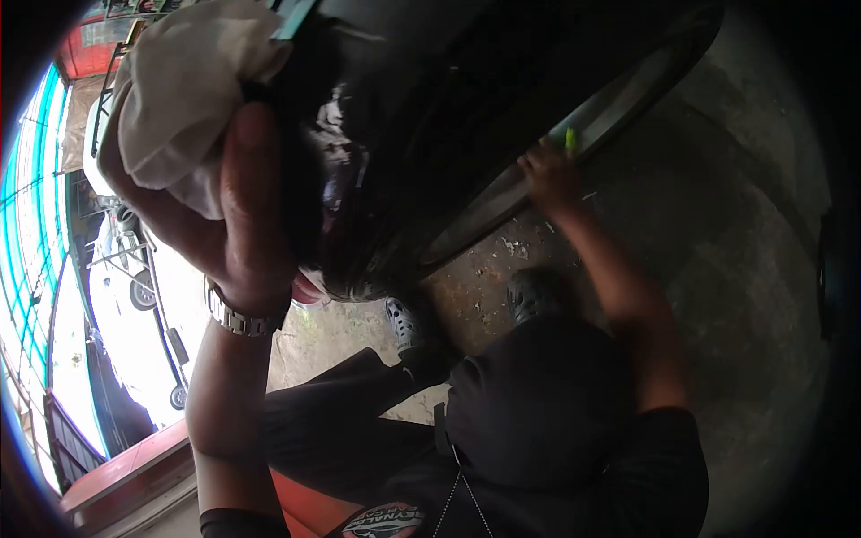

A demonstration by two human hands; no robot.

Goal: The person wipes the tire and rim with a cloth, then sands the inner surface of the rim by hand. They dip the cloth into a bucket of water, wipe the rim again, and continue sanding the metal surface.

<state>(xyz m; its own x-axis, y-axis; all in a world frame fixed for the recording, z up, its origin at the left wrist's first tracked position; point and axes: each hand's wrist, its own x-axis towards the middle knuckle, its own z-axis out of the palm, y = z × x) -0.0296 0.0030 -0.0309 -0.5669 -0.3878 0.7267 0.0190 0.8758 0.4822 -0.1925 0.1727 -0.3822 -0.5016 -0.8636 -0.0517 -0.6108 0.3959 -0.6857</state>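
My left hand [242, 224], with a metal watch on the wrist, is closed on a bunched off-white cloth [184, 94]. The thumb lies along the near side of the cloth, right beside a large, glossy dark panel [404, 117]. That panel is curved and tilted across the upper middle; shadow hides what kind of part it is. Lower on its far side, my right hand [552, 179] has its fingers curled at the panel's pale inner rim [484, 211]. A small bright yellow-green piece [571, 141] shows by those fingers. What it belongs to is too dark and blurred to tell.
Two grey perforated clogs [404, 325] are on the stained concrete floor [717, 242] beneath the panel. A red ledge [134, 457] runs along the lower left. Beyond it, a white vehicle and wheeled metal frame [143, 291] stand in bright light.
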